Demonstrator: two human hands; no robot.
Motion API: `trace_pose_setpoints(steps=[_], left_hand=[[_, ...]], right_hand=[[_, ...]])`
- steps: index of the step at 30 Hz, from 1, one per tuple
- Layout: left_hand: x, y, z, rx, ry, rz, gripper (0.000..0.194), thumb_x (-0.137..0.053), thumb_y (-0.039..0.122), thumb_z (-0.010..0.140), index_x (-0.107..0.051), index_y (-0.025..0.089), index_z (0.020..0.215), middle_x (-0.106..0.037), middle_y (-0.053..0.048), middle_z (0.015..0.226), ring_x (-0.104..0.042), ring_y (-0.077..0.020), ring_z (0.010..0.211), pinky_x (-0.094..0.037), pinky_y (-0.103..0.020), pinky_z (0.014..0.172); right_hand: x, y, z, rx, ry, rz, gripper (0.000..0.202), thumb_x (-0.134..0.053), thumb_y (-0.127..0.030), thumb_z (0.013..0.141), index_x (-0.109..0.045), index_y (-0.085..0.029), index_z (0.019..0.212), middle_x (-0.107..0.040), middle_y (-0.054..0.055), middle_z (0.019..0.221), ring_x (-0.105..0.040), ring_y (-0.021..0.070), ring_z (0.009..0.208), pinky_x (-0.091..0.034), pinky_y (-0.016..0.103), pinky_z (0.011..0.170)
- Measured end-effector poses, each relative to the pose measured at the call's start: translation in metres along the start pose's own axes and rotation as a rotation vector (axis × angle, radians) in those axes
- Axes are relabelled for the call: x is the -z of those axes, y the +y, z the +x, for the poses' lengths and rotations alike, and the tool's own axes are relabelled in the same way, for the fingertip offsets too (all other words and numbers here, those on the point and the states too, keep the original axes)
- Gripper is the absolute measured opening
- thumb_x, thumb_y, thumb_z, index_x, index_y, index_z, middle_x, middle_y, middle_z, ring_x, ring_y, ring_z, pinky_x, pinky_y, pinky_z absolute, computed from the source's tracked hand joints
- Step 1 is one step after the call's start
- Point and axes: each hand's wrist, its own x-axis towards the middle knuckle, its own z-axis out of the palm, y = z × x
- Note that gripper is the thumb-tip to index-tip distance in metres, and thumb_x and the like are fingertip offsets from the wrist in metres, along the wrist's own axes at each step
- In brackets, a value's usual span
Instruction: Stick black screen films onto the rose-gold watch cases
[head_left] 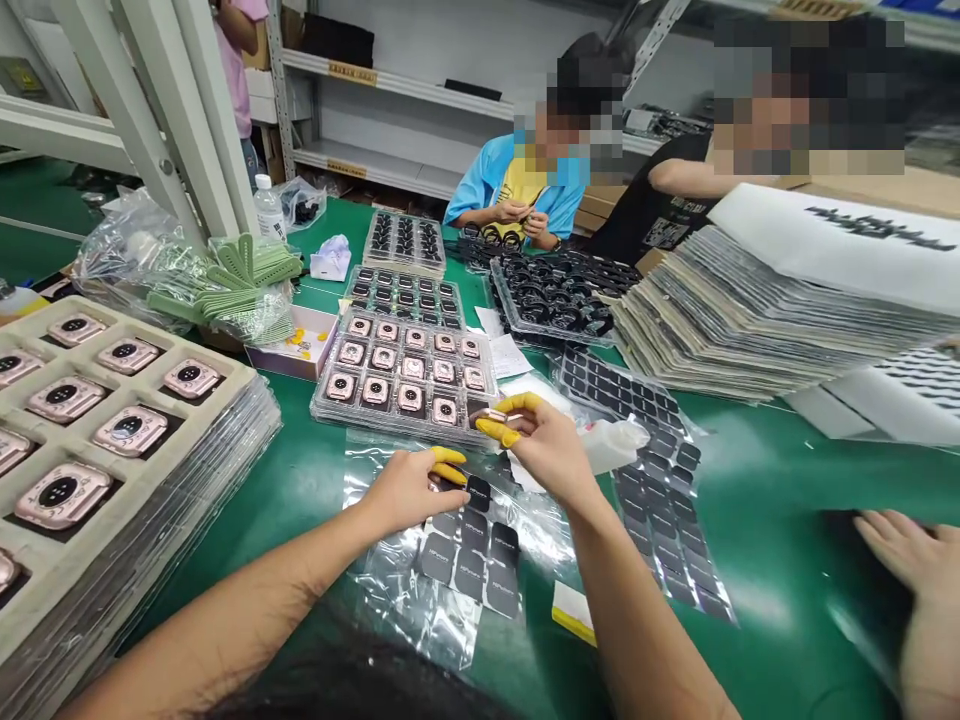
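Observation:
My right hand (541, 440), with yellow finger cots on its fingertips, pinches a pink smartwatch body (493, 415) by its edges, above the near right corner of a clear tray (397, 425). Rows of similar pink watch bodies lie in that tray. My left hand (411, 487), also wearing yellow finger cots, rests with its fingers stretched out over the top of a sheet of black square stickers (471, 560). Its thumb tip touches the sheet beside a sticker. Under the stickers lies a clear plastic bag (390, 580).
A stack of trays (225, 440) with pink watch bodies stands at left. Green straps (255, 270), a white bottle (611, 445) and another sticker sheet (667, 520) lie around. Trays of black straps (551, 295) and stacked sheets (697, 310) stand farther back. A co-worker's hand (919, 560) is at right.

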Motion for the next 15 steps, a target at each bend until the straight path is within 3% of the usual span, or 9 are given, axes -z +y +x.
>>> trace_pose_setpoints(steps=[3,7,10,15], left_hand=[[0.001,0.002,-0.001,0.038,0.001,-0.035,0.082,-0.106,0.038,0.077,-0.081,0.021,0.153,-0.097,-0.012,0.123,-0.092,-0.0338,0.111,-0.073,-0.046,0.106],[-0.002,-0.003,-0.002,0.039,0.031,-0.072,0.096,-0.110,0.033,0.069,-0.077,0.023,0.158,-0.097,-0.008,0.118,-0.093,-0.0324,0.109,-0.074,-0.042,0.103],[-0.004,-0.007,-0.003,0.012,0.049,-0.063,0.086,-0.107,0.028,0.071,-0.081,0.023,0.153,-0.097,-0.006,0.117,-0.093,-0.0311,0.108,-0.074,-0.042,0.104],[-0.002,-0.010,-0.002,-0.007,0.013,-0.102,0.066,-0.106,0.027,0.072,-0.089,0.022,0.136,-0.097,-0.007,0.117,-0.093,-0.0315,0.109,-0.075,-0.044,0.105]], right_hand=[[-0.015,0.004,-0.043,-0.070,-0.027,0.259,0.059,-0.110,-0.076,0.069,-0.083,-0.029,0.091,-0.088,0.008,0.099,-0.084,0.0305,0.089,-0.071,0.046,0.082],[-0.040,0.019,-0.079,-0.123,-0.007,0.362,0.054,-0.109,-0.071,0.073,-0.084,-0.033,0.102,-0.082,0.003,0.096,-0.079,0.0257,0.072,-0.069,0.042,0.064],[-0.050,0.028,-0.084,-0.085,0.026,0.334,0.047,-0.107,-0.065,0.078,-0.086,-0.034,0.107,-0.075,0.003,0.107,-0.077,0.0235,0.075,-0.069,0.041,0.063],[-0.057,0.025,-0.083,-0.047,0.024,0.322,0.041,-0.102,-0.069,0.082,-0.088,-0.032,0.093,-0.075,0.006,0.108,-0.077,0.0258,0.083,-0.072,0.047,0.079]])
